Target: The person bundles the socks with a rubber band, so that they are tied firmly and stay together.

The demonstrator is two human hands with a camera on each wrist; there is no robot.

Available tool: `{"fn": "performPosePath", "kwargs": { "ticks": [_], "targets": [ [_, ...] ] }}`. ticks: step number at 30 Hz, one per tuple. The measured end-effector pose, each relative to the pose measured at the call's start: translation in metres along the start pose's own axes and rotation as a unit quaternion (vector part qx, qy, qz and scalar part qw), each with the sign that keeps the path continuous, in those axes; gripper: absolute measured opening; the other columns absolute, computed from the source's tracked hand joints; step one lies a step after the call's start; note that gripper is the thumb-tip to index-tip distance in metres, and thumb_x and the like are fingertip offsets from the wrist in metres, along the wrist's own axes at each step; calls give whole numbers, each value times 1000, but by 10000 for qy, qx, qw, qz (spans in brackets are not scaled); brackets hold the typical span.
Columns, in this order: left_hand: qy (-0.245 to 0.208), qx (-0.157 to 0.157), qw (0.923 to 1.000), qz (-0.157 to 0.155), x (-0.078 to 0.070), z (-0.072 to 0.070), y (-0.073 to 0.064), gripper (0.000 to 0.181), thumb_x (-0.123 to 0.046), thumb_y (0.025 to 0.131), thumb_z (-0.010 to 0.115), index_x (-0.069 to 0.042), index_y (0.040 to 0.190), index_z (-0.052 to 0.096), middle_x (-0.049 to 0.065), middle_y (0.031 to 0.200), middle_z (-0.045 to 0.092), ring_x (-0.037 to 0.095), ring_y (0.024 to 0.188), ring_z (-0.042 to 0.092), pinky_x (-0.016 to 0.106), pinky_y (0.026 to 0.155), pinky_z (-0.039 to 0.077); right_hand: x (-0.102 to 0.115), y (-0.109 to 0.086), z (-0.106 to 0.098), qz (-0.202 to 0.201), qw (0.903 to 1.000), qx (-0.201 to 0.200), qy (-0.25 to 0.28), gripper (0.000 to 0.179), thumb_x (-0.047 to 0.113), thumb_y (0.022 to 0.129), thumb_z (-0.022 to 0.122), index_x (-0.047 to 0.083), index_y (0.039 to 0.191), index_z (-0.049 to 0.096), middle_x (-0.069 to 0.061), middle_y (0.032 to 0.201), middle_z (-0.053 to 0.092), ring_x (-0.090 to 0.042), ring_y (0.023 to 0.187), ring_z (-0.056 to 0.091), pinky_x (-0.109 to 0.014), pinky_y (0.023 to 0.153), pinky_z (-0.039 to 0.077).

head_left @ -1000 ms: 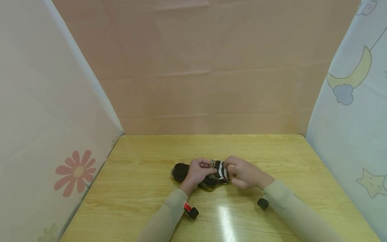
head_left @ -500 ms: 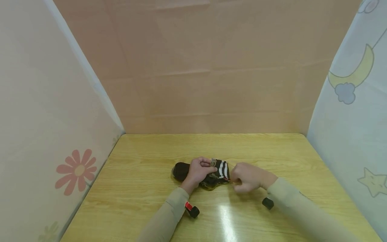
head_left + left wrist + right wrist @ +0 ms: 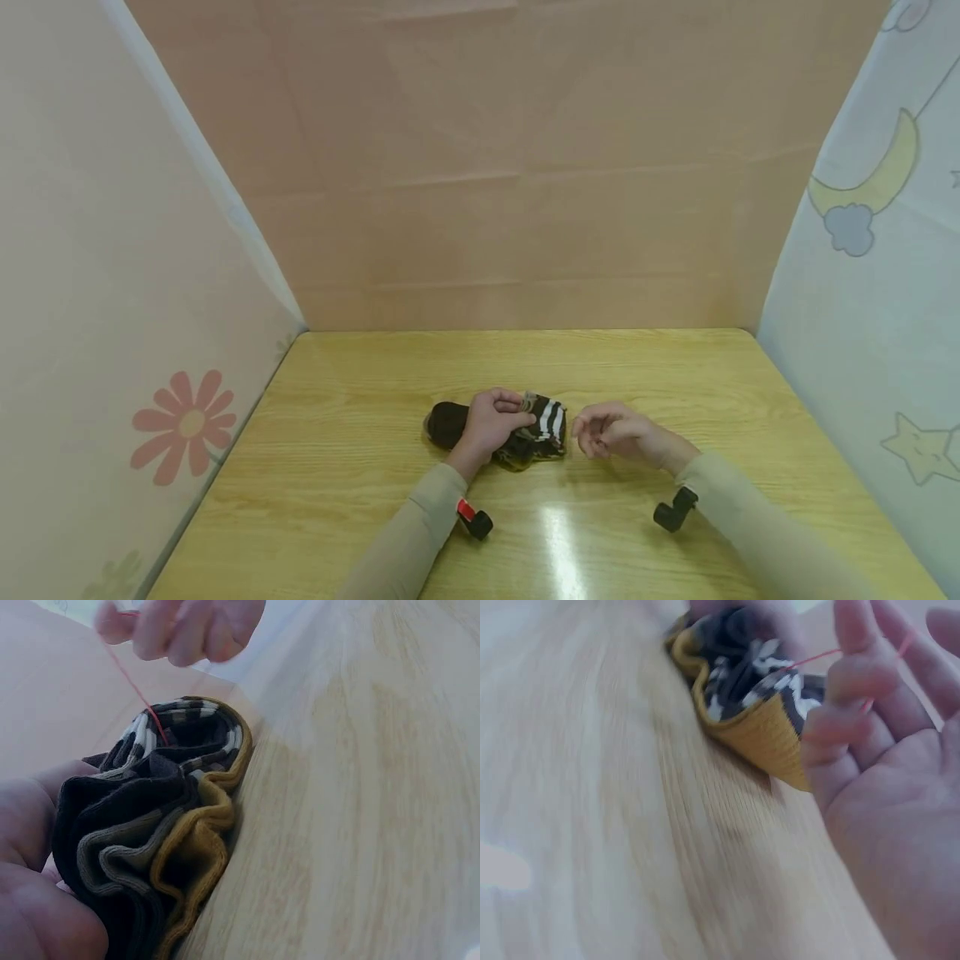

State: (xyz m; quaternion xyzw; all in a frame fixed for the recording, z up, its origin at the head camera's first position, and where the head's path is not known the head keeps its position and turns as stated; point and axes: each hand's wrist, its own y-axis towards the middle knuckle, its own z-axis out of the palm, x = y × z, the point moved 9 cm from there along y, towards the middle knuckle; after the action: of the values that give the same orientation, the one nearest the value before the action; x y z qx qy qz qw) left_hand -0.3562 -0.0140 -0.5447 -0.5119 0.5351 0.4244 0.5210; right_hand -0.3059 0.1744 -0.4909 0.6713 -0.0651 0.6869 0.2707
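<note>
A bundle of knit socks (image 3: 551,421) lies sideways on the table, dark at one end with white stripes at the other. Mustard, grey and black layers of these socks (image 3: 191,855) fold together in the left wrist view. My left hand (image 3: 491,425) holds the bundle around its middle, thumb on top. Just right of the striped end is my right hand (image 3: 618,433), fingers curled. A thin red thread (image 3: 131,682) stretches from inside the striped cuff up to that hand. In the right wrist view the thread (image 3: 814,658) runs between the fingers of my right hand (image 3: 900,765).
The wood-grain table (image 3: 360,517) has a pale back wall (image 3: 525,208) behind it. Printed side walls stand close at left (image 3: 90,317) and right (image 3: 862,317). A black wrist device (image 3: 675,508) hangs below the right sleeve.
My right hand has drawn back to the right from the striped end of the socks and turned, its palm side now showing more. The left hand stays on the bundle.
</note>
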Motion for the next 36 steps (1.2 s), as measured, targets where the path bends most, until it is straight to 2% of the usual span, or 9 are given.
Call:
{"fn": "performPosePath", "kwargs": {
  "ticks": [3,6,12,15,18,22,27,33,36],
  "targets": [
    [-36,-4,10000,-37,0,-1,-1,26,-10,84,89,-6,104,74,6,100,72,18,92,68,37,80,61,2,0,-1,-236,9937,-254,1069,68,-17,88,20,0,144,54,-12,120,68,-13,87,59,-25,78,48],
    [-80,5,10000,-4,-1,-1,-1,26,-10,83,89,-6,103,74,7,100,72,18,91,68,37,79,61,1,3,-4,-338,9808,-769,1762,71,-19,96,17,11,153,47,-13,134,62,-14,94,62,-24,78,50],
    [-147,41,9999,6,1,1,-3,27,-11,82,90,-6,103,73,7,99,72,19,91,68,37,80,61,-5,8,-12,-695,9650,-1878,1691,71,-18,105,38,22,162,28,-9,149,53,-15,108,65,-18,70,52],
    [-106,56,9999,-13,2,1,-4,27,-12,83,90,-7,104,73,6,101,71,19,93,67,38,80,60,-5,10,-14,-1097,9572,-2020,1757,72,-15,105,45,21,163,21,-11,157,47,-19,121,62,-22,88,56],
    [-96,34,9999,11,2,1,-6,27,-12,84,89,-7,104,73,7,102,71,20,94,67,39,80,61,-3,12,-14,-1490,9507,-2098,1729,75,-16,104,47,17,164,16,-14,160,42,-23,131,57,-31,109,50],
    [-133,-105,9999,-3,2,0,-7,26,-10,83,89,-6,103,73,9,101,70,21,91,67,37,77,60,-3,12,-15,-1516,9483,-2468,1294,81,-23,99,49,13,164,16,-16,160,40,-28,140,50,-39,116,45],
    [-162,-267,9995,-40,2,-1,-8,25,-10,82,90,-7,100,73,8,98,70,19,88,67,34,74,60,-7,10,-17,-1044,9492,-2944,373,87,-27,91,58,14,160,26,-18,160,37,-27,141,48,-42,113,46],
    [-129,-318,9994,-16,0,0,-11,25,-10,82,90,-8,100,73,7,96,71,18,86,68,33,72,60,-10,11,-16,-541,9501,-3023,-554,97,-19,84,76,9,161,24,-15,158,37,-23,142,46,-38,113,46],
    [-46,-354,9994,1,-1,1,-12,26,-11,81,91,-8,100,73,6,96,71,17,85,68,33,73,60,-11,13,-14,-292,9487,-2953,-1092,100,-15,82,82,12,160,27,-16,158,36,-32,144,42,-35,113,46]
  ]
}}
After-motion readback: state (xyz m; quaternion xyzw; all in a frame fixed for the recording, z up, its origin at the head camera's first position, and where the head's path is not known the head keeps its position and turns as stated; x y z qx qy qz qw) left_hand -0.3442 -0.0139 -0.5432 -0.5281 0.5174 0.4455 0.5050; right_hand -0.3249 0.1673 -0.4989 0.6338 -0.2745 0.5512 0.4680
